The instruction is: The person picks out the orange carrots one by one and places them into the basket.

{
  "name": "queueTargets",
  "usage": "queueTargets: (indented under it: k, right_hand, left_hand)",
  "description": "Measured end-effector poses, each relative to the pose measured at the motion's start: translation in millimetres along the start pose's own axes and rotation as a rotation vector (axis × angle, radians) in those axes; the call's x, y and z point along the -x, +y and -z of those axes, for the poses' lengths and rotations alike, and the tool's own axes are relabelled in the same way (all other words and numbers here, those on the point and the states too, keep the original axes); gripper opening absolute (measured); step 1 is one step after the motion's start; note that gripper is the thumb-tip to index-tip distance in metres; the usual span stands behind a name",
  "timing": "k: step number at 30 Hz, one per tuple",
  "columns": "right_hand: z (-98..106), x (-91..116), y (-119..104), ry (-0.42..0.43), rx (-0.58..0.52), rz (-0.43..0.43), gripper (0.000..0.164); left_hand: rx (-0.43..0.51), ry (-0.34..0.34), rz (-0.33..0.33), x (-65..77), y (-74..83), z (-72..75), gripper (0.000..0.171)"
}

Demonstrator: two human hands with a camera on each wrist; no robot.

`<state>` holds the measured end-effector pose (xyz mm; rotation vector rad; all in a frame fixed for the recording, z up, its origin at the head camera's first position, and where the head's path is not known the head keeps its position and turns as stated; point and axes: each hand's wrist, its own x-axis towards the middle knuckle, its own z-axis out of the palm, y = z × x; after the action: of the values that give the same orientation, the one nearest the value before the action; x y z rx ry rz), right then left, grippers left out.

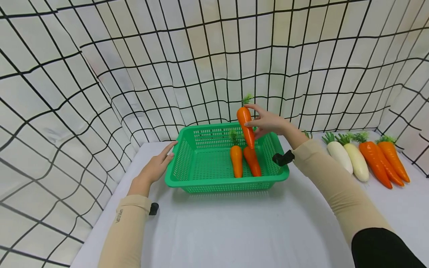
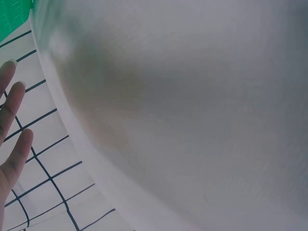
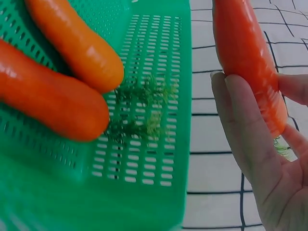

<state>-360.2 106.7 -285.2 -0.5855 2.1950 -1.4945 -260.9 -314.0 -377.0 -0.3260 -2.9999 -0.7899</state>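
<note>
My right hand (image 1: pixel 267 122) grips an orange carrot (image 1: pixel 245 124) with a green leafy top, held above the right part of a green plastic basket (image 1: pixel 226 185). In the right wrist view, fingers and thumb pinch that carrot (image 3: pixel 243 48) from both sides. Inside the basket lie two more carrots, one (image 1: pixel 236 160) near the middle and one (image 1: pixel 252 162) to its right, partly behind the held carrot's tip. My left hand (image 1: pixel 155 167) touches the basket's left rim with its fingers extended. The left wrist view shows only some fingers of the left hand (image 2: pixel 10 159).
On the right side of the white table (image 1: pixel 221 230) lie two white radishes (image 1: pixel 356 163) and several carrots (image 1: pixel 377 163), side by side. White cloth walls with a black grid (image 1: pixel 201 61) stand behind and beside the table.
</note>
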Motion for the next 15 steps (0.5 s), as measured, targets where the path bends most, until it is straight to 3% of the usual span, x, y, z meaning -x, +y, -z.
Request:
queueTargets:
  k: [6,15]
  right_hand:
    - [-14,-15,0,-0.02,-0.033,-0.001,0.075]
    - [-30,-31,4,0.016,-0.075,-0.017,0.074]
  left_hand:
    - [-0.004,-0.002,0.005,0.1,-0.2,0.2,0.058]
    - [-0.005,-0.002,0.002,-2.0,-1.7,-0.4,0.059]
